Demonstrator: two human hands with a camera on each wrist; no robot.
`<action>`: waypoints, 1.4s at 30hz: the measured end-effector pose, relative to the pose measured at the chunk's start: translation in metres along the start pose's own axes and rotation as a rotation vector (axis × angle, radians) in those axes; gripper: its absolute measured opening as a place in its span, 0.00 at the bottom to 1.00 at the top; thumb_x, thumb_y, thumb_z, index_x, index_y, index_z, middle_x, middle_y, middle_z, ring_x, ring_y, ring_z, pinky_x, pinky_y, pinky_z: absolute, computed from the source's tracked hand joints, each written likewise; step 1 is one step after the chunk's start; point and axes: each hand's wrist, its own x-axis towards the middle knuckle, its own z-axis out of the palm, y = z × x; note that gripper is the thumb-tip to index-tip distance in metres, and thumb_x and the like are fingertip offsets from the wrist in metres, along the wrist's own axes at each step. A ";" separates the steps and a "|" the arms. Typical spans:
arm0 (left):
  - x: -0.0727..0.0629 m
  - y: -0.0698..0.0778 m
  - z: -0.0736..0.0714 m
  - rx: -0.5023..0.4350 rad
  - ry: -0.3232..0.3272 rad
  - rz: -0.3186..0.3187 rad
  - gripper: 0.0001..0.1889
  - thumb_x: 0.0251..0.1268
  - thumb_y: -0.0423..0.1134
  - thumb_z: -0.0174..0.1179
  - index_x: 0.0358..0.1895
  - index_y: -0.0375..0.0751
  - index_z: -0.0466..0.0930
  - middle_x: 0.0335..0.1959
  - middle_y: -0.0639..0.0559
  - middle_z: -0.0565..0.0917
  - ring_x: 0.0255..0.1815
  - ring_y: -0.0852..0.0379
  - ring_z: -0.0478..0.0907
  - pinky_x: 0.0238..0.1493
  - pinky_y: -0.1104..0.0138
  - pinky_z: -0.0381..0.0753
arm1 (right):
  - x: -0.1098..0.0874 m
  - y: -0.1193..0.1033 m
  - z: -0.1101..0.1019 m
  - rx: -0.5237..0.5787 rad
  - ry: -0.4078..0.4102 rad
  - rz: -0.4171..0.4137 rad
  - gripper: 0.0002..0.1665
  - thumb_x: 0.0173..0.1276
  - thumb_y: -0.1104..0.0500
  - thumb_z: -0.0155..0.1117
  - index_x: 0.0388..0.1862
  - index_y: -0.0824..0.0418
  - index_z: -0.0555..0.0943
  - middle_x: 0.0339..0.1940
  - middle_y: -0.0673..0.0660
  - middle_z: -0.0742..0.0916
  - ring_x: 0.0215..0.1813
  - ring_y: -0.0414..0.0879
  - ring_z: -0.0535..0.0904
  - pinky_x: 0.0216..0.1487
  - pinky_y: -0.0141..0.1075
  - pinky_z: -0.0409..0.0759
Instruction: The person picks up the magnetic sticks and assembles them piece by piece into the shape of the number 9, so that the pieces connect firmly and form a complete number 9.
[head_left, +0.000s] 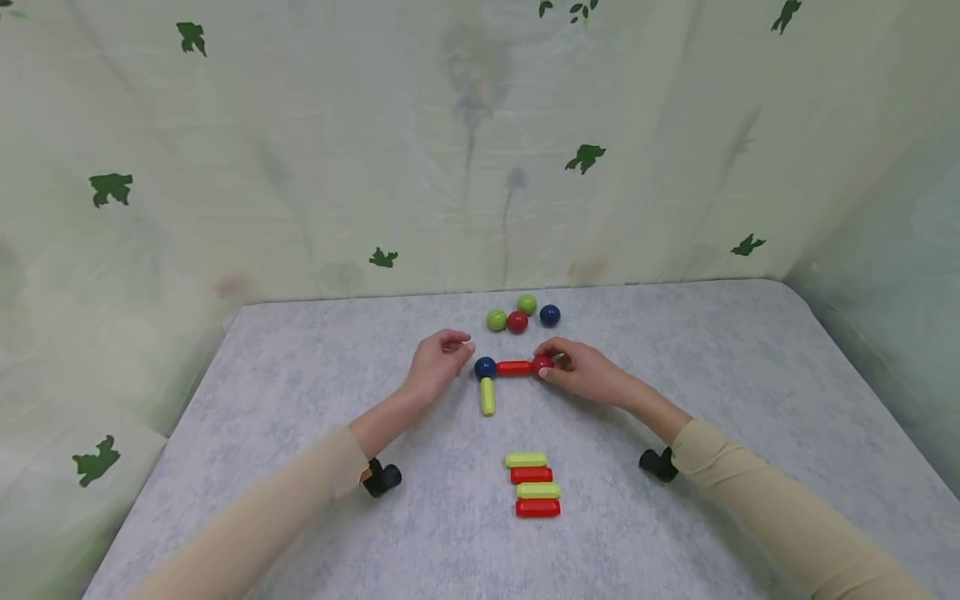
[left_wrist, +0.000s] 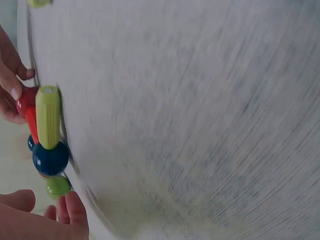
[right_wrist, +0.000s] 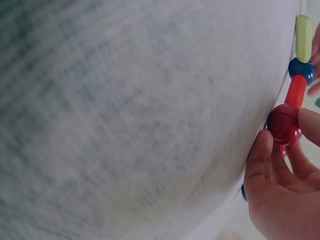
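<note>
Head view: from my remote station I see, at the centre of the frame, a blue ball joined to a red rod and a lime rod, all close above the grey table. Small pale marks on the red ball, visible in the left wrist view, are too small for me to tell as lettering or glare. The red rod's long axis runs left to right, from the blue ball to the red ball; the lime rod points down the frame, roughly at right angles to it. The right hand, its forearm rising from the lower right, pinches the red ball between thumb and fingers. The left hand, its forearm rising from the lower left, is beside the blue ball, fingers loosely bent and holding nothing. Above centre lie two green balls, a second red ball and a second blue ball. Below centre, four loose rods, alternating lime and red, lie side by side, long axes left to right.
</note>
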 end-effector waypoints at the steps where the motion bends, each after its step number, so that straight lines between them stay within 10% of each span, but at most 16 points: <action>1: 0.006 0.000 0.000 0.012 0.007 0.020 0.17 0.72 0.40 0.58 0.59 0.35 0.77 0.46 0.43 0.81 0.44 0.49 0.78 0.45 0.60 0.78 | 0.000 0.000 0.000 0.000 0.003 0.001 0.18 0.71 0.59 0.63 0.59 0.58 0.76 0.48 0.53 0.82 0.49 0.49 0.77 0.51 0.42 0.77; 13: 0.064 -0.001 0.010 0.047 0.040 0.158 0.19 0.65 0.37 0.65 0.56 0.35 0.78 0.43 0.44 0.81 0.46 0.50 0.76 0.45 0.62 0.76 | -0.001 0.000 0.000 0.003 0.002 0.004 0.18 0.71 0.59 0.63 0.59 0.59 0.76 0.48 0.53 0.82 0.47 0.49 0.77 0.49 0.41 0.77; 18: 0.076 0.002 0.019 0.065 -0.042 0.190 0.23 0.64 0.36 0.67 0.62 0.39 0.76 0.53 0.42 0.79 0.53 0.47 0.76 0.52 0.59 0.76 | 0.000 0.001 -0.001 0.009 -0.002 0.002 0.19 0.72 0.58 0.63 0.59 0.59 0.76 0.48 0.53 0.82 0.48 0.49 0.77 0.50 0.41 0.77; 24: 0.077 0.000 0.023 0.151 -0.127 0.248 0.21 0.66 0.34 0.64 0.62 0.40 0.77 0.58 0.45 0.78 0.58 0.49 0.73 0.61 0.58 0.71 | 0.000 0.001 0.000 0.017 -0.004 0.002 0.19 0.72 0.58 0.63 0.59 0.58 0.76 0.47 0.52 0.82 0.47 0.49 0.77 0.50 0.41 0.77; 42: 0.034 -0.006 -0.009 0.102 -0.009 0.223 0.18 0.66 0.32 0.63 0.58 0.36 0.77 0.55 0.44 0.79 0.52 0.48 0.75 0.51 0.59 0.76 | 0.000 0.000 0.002 0.000 0.004 0.015 0.18 0.71 0.59 0.64 0.59 0.58 0.76 0.48 0.52 0.82 0.48 0.49 0.76 0.48 0.40 0.78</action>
